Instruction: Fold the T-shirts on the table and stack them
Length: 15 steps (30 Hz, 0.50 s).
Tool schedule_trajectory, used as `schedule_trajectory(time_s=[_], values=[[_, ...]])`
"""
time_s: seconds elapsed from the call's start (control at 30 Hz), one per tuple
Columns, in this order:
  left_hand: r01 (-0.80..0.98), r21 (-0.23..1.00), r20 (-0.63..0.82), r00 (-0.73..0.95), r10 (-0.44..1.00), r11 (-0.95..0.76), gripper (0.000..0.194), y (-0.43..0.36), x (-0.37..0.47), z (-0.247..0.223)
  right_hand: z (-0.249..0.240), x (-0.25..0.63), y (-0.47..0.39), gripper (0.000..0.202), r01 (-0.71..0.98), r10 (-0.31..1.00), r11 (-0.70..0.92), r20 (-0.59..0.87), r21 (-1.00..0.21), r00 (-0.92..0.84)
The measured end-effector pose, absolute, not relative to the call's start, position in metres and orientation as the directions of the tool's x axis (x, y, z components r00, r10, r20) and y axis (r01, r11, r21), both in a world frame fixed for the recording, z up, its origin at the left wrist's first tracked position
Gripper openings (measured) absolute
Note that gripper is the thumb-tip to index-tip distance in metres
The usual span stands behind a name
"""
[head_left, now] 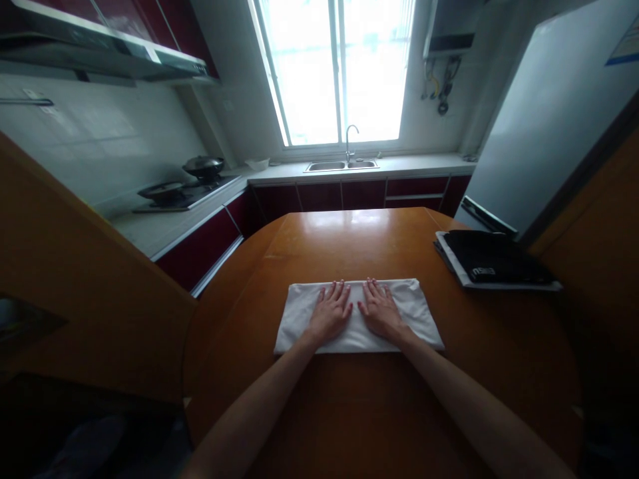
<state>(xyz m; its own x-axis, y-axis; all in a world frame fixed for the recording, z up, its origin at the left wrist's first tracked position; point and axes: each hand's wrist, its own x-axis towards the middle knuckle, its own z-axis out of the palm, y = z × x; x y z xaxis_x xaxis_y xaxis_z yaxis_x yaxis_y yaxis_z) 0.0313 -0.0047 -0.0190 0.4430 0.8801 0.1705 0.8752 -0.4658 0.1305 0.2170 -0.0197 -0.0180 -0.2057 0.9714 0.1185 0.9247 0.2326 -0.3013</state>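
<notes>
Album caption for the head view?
Left hand and right hand spread flat on a white cloth on the table, window beyond.

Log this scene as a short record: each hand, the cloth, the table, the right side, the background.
Left hand: palm down on the cloth, fingers spread
Right hand: palm down on the cloth, beside the left, not touching it
Cloth: white, folded flat, lightly creased
Table: brown, glossy, rounded sides
Right side: folded stack on the table, black with pale lettering on top, white below
Background: sink under a window; stove with two pans at left
</notes>
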Motion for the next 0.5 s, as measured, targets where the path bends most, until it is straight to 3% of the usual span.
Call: schedule_trajectory(time_s=[0.3,0.5], values=[[0.880,0.145,0.171,0.429,0.887,-0.453,0.057,-0.006,0.032,-0.016,-0.021,0.315,0.000,0.065,0.969,0.995,0.053,0.100,-0.241,-0.029],[0.903,0.147,0.156,0.382,0.911,-0.404,0.055,-0.007,0.028,-0.010,-0.038,0.351,0.010,0.064,0.871,0.936,0.023,0.317,-0.490,0.154]])
